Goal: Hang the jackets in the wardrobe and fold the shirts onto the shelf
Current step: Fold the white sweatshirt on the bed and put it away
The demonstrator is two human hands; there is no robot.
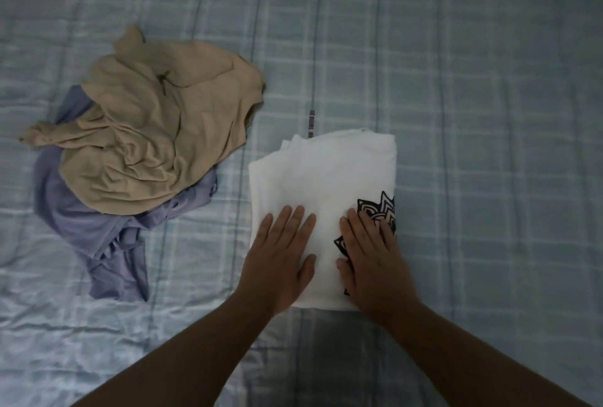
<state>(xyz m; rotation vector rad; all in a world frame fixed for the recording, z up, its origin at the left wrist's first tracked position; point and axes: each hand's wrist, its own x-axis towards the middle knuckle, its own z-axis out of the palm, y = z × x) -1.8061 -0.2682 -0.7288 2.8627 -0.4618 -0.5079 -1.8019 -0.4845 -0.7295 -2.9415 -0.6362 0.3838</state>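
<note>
Your fingers are flat and loosely spread, gripping nothing: left hand (280, 253) and right hand (368, 256) both press palm-down on the near end of the white shirt (319, 178). The shirt lies folded on the bed (489, 112), right under your palms, its long axis running straight away from you, black print (378, 214) on the right edge beneath your right fingers. Both hands are equally near; the next fold looks like far end toward you. Off left, well apart, the tan shirt (146, 132) sits crumpled on the purple one (98, 230).
</note>
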